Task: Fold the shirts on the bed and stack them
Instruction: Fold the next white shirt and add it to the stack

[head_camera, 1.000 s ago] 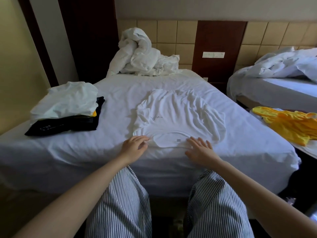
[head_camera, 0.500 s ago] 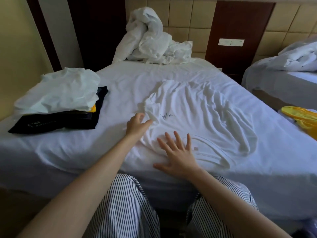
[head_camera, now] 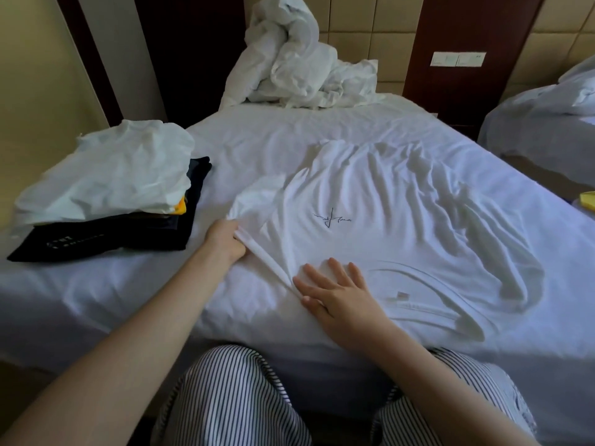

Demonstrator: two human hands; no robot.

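Bed: we see a bed [head_camera: 96,300] under a white sheet, and it carries all the task's clothes.
Pile on the bed: on its left side lies a stack of folded clothes [head_camera: 135,226]; a white shirt [head_camera: 112,178] sits loosely on top, a black garment [head_camera: 128,243] forms the base, and a yellow sliver [head_camera: 181,207] shows between them.
Head of the bed: a crumpled white duvet [head_camera: 296,66] is heaped against the tiled wall.
Where the shirt is: the white T-shirt [head_camera: 402,194] lies spread in the middle of the bed, well apart from the stack, its collar [head_camera: 425,309] nearest to us.
How the shirt looks: we find it heavily wrinkled, with long ridges running across the body; a small dark signature print [head_camera: 331,219] sits on the chest and a tiny label [head_camera: 402,296] inside the neck. Its left sleeve [head_camera: 254,201] is bunched up.
Left hand: the left hand [head_camera: 225,241] grasps the T-shirt's left edge, fingers curled round a raised fold of cloth that runs towards the other hand.
Right hand: the right hand [head_camera: 335,294] lies flat on the T-shirt beside the collar, fingers straight and spread, holding nothing.
Near us: striped trousers [head_camera: 231,397] show at the bed's near edge.
To the right: a second bed [head_camera: 541,123] with rumpled white bedding, and a scrap of yellow cloth [head_camera: 587,201] at the frame's edge.
Wall: a white switch plate [head_camera: 457,58] sits on a dark panel.
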